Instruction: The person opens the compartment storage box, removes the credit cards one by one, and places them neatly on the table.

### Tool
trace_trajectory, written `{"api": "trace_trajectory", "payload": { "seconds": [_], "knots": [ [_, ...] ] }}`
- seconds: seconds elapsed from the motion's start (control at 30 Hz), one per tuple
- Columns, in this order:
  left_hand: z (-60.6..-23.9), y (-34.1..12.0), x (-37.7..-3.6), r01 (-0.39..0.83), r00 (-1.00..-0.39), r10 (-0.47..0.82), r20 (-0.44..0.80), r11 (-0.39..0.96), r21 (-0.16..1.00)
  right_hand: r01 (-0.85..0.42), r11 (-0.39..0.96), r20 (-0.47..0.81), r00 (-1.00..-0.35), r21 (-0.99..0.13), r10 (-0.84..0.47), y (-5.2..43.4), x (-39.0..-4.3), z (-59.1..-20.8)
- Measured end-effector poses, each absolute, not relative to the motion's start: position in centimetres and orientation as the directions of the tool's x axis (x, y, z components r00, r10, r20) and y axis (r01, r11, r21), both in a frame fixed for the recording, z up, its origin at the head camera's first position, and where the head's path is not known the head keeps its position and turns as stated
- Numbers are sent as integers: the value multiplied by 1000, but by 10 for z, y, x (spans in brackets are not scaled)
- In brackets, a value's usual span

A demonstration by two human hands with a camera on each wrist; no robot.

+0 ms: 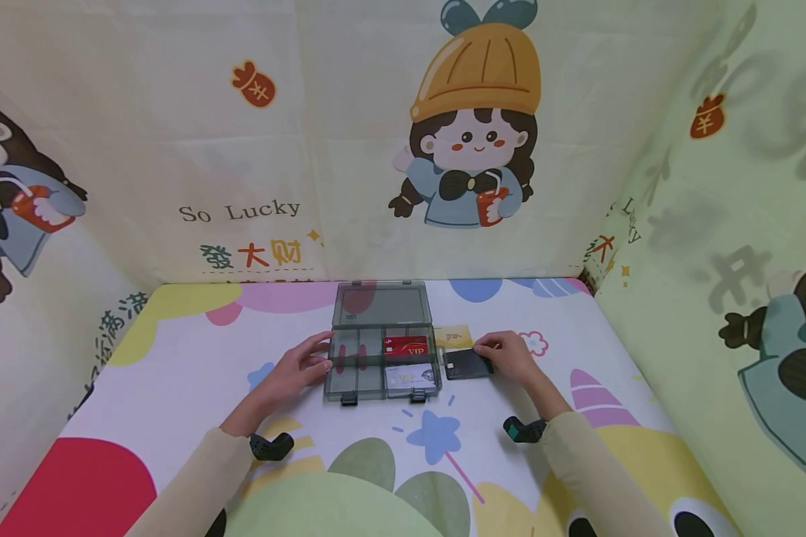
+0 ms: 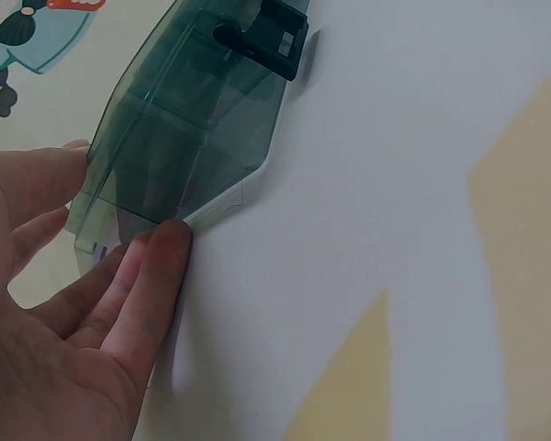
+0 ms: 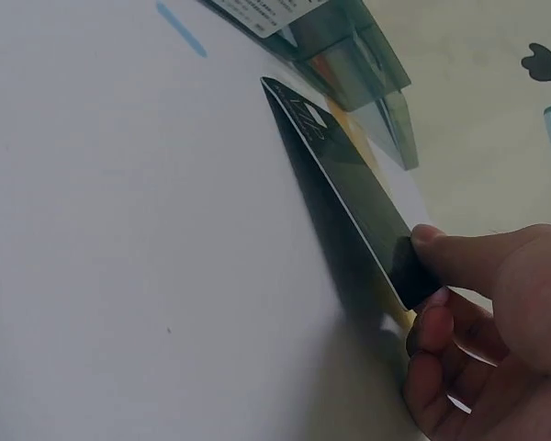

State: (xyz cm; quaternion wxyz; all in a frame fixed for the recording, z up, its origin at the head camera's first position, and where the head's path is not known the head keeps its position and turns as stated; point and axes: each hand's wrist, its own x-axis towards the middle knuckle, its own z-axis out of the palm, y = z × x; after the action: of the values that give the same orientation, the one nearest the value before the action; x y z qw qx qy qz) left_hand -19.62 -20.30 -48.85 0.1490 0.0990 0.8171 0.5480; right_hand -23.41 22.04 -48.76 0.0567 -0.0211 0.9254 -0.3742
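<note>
A translucent grey-green divided plastic box (image 1: 356,382) lies on the table with its lid (image 1: 380,304) folded back. My left hand (image 1: 300,371) rests against the box's left side, fingers fairly straight and touching its wall; the left wrist view shows this hand (image 2: 83,312) at the edge. A red VIP card (image 1: 406,347) lies in the far right compartment, a silver-white card (image 1: 410,377) in the near right one. My right hand (image 1: 510,354) pinches the right end of a black card (image 1: 466,365) between thumb and fingers. In the right wrist view that card (image 3: 349,184) is tilted, casting a shadow beneath.
A gold card (image 1: 453,335) lies on the table right of the box, behind the black card. Two latches (image 1: 349,400) project from the box's front edge. Patterned cloth (image 1: 349,149) hangs behind the table and at both sides.
</note>
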Motion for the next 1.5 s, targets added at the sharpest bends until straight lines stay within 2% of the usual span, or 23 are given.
{"api": "trace_trajectory", "payload": {
  "seconds": [0.3, 0.5, 0.73, 0.97, 1.5],
  "knots": [
    [-490, -203, -197, 3, -936, 325, -135, 390, 921, 24, 710, -81, -996, -703, -47, 217, -232, -487],
    [-492, -203, -198, -5, -937, 321, -142, 393, 920, 78, 706, -142, -989, -704, -31, 219, -229, -484],
    [-490, -203, -196, 6, -937, 323, -129, 385, 923, 30, 768, -179, -978, -640, -111, 228, -224, -481],
    [-487, -202, -196, 1, -936, 326, -130, 373, 928, -31, 779, -140, -978, -626, -152, 229, -223, -484],
    [-491, -202, -199, -42, -941, 292, -172, 404, 914, 23, 777, -152, -984, -629, -93, 217, -223, -483]
  ]
}}
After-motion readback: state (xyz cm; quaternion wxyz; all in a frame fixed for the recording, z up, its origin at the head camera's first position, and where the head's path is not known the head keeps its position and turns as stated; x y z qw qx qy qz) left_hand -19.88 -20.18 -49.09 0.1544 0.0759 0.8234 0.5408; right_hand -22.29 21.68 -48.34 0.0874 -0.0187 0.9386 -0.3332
